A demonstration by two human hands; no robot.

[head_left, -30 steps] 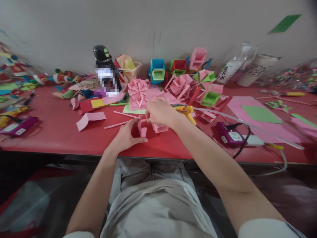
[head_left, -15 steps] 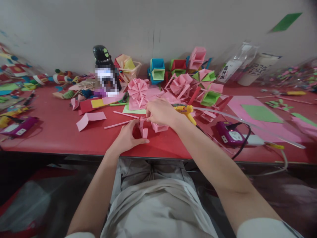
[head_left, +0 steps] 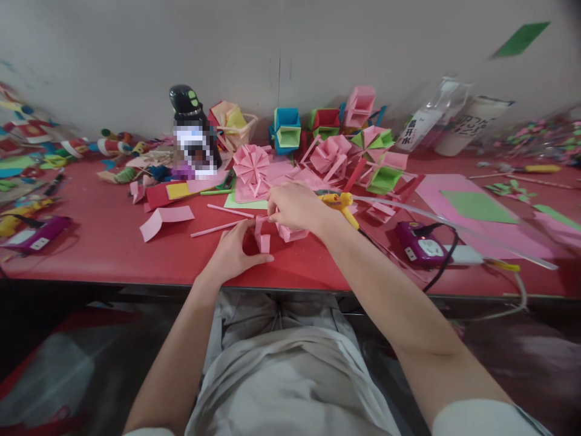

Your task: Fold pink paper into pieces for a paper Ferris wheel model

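A small folded pink paper piece point(head_left: 264, 242) stands on the red table in front of me. My left hand point(head_left: 233, 253) rests at its left, thumb and fingers spread around it, with the thumb lying close to the tabletop. From above, my right hand point(head_left: 293, 204) reaches over with bent fingers, fingertips pinched at the top of that paper. Under my right palm sits a second folded pink paper shape point(head_left: 292, 234), partly hidden. Two thin rolled pink paper sticks point(head_left: 213, 229) lie left of the hands.
A yellow hot glue gun point(head_left: 342, 204) lies right of my right hand, near a purple power socket point(head_left: 420, 243) with cords. Behind are pink paper flower shapes point(head_left: 252, 166), a blue-green paper lantern point(head_left: 287, 130) and a black bottle point(head_left: 193, 130). A creased pink sheet point(head_left: 167, 220) lies left.
Both hands and the folded paper stay nearly in place. The view shifts very slightly.
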